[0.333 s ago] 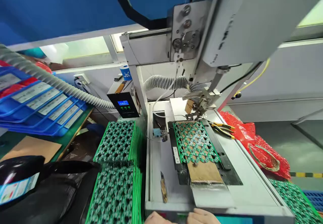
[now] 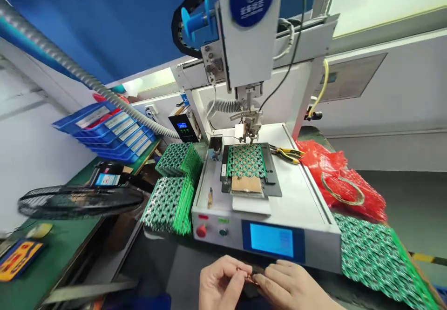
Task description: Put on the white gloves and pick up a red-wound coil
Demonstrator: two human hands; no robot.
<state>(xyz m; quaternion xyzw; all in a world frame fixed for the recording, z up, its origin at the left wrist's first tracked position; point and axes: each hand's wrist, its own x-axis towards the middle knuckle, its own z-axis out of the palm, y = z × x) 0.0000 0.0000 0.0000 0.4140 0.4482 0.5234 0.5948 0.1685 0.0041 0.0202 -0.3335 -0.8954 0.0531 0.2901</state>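
Observation:
My left hand point(image 2: 220, 282) and my right hand point(image 2: 289, 286) meet at the bottom of the view, just in front of the soldering machine point(image 2: 265, 235). Their fingertips pinch a small reddish-copper part point(image 2: 250, 278) between them; what it is I cannot tell. On the machine's bed a green circuit panel point(image 2: 246, 160) lies in a black fixture, with a brown card point(image 2: 246, 184) over its near end. The soldering head point(image 2: 251, 126) hangs over the panel's far edge.
Stacks of green panels point(image 2: 172, 186) stand left of the machine, another pile point(image 2: 377, 254) at the right. Red mesh bag point(image 2: 342, 179), yellow-handled pliers point(image 2: 286, 153), blue trays point(image 2: 111, 128), a black fan guard point(image 2: 80, 200), a grey hose point(image 2: 87, 79).
The view has pulled back and tilted, so the whole machine front with its blue screen now shows. My hands have come off the machine's front edge and now pinch a small part together.

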